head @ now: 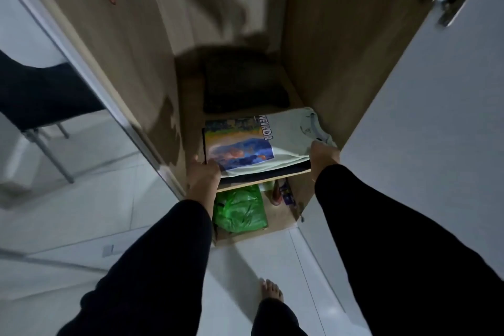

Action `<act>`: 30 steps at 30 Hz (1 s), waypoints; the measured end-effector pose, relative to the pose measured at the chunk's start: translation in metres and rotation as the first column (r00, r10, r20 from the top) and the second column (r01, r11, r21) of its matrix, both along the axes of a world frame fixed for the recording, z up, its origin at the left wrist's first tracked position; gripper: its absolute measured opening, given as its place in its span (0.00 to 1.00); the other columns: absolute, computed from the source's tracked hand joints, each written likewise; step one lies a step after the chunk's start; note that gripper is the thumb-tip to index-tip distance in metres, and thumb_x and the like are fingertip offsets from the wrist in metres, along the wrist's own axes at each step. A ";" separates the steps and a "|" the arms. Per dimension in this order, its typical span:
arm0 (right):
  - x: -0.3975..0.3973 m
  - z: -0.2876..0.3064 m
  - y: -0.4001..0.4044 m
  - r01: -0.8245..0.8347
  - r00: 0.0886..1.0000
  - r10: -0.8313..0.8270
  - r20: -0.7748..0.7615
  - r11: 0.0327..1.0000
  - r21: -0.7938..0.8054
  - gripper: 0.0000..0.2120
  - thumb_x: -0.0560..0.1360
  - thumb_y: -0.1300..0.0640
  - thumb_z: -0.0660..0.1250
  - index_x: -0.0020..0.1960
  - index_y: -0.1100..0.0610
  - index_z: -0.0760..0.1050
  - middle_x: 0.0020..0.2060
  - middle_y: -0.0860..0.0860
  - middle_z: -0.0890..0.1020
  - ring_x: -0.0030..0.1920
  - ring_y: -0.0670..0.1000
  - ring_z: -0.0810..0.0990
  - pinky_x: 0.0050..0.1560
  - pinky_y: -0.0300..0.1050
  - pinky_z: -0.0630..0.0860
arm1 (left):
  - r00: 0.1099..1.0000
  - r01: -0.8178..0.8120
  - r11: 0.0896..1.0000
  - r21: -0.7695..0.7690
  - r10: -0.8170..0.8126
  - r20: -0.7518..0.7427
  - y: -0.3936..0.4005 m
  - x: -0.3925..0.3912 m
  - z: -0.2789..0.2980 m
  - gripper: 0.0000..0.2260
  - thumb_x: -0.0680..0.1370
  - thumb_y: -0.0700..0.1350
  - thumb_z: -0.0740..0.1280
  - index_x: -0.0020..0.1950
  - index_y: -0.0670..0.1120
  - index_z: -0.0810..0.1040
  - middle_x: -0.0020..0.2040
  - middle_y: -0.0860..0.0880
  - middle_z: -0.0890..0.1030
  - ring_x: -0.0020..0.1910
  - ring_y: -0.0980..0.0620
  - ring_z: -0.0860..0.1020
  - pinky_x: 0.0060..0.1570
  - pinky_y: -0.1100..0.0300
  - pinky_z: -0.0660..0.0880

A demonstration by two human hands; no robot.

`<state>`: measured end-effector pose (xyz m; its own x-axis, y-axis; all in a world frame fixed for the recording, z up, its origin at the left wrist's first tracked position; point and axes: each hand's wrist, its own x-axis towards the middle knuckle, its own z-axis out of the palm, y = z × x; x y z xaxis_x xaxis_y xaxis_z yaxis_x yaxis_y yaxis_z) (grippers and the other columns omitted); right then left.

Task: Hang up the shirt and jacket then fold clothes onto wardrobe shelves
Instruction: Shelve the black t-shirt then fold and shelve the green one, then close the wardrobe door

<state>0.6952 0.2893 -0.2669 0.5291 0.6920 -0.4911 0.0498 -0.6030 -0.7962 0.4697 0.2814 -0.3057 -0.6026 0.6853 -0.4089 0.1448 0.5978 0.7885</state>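
A folded pale green T-shirt [286, 139] with a colourful print and the word NEVADA lies on top of darker folded clothes at the front of a wooden wardrobe shelf [261, 180]. My left hand [203, 176] grips the stack's left edge. My right hand [324, 154] holds its right edge near the collar. Behind the stack, deeper on the same shelf, sits a dark folded garment [245, 84]. Both my arms are in black sleeves.
Under the shelf are a green plastic bag [240, 209] and some small items. The open white wardrobe door [425, 106] stands at the right, the wooden side wall at the left. A dark chair [41, 95] stands left on the white tiled floor. My bare foot [271, 292] is below.
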 end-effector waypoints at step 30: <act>0.154 0.390 -0.421 -0.094 0.286 -0.461 0.840 0.859 0.503 0.33 0.77 0.43 0.61 0.77 0.49 0.52 0.77 0.49 0.55 0.77 0.52 0.51 0.73 0.61 0.49 | 0.279 0.938 0.076 0.339 -0.746 -0.605 -0.329 0.267 0.319 0.46 0.70 0.61 0.71 0.78 0.52 0.46 0.78 0.51 0.51 0.77 0.51 0.54 0.72 0.56 0.59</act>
